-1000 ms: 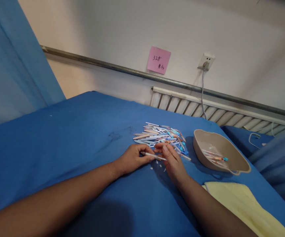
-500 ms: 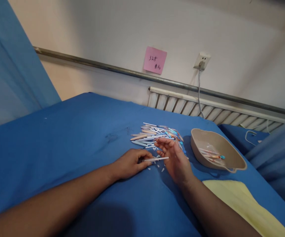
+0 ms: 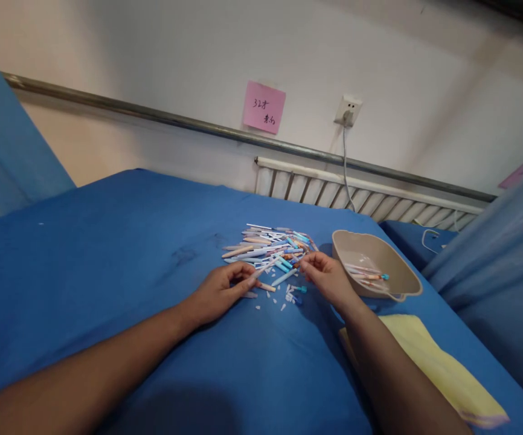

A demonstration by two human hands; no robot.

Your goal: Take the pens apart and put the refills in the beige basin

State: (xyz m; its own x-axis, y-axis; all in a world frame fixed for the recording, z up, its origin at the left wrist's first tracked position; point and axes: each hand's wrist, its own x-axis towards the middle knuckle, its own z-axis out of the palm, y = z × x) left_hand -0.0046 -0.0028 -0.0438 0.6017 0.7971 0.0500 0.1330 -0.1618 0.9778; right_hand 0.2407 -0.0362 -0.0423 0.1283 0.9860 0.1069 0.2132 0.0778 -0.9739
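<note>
A heap of thin pens (image 3: 266,248) in white, blue, orange and pink lies on the blue cloth (image 3: 121,266). My left hand (image 3: 218,293) rests on the cloth with its fingers pinched on a thin white pen (image 3: 261,270) that points up toward the heap. My right hand (image 3: 327,278) lies at the right edge of the heap, fingers curled and pinched at the pens there; what they hold is too small to make out. Small white bits and a blue-capped piece (image 3: 298,290) are scattered between the two hands.
A beige bowl (image 3: 397,279) with a few pens in it stands right of my right hand. A yellow cloth (image 3: 433,368) lies by my right forearm. Behind are a wall rail, a radiator (image 3: 361,199), a pink note (image 3: 264,107) and a socket with a cable.
My right hand let go of the white pen, moved to the heap's right edge and closed its fingers there. My left hand kept the pen, which now tilts toward the heap. The view shifted.
</note>
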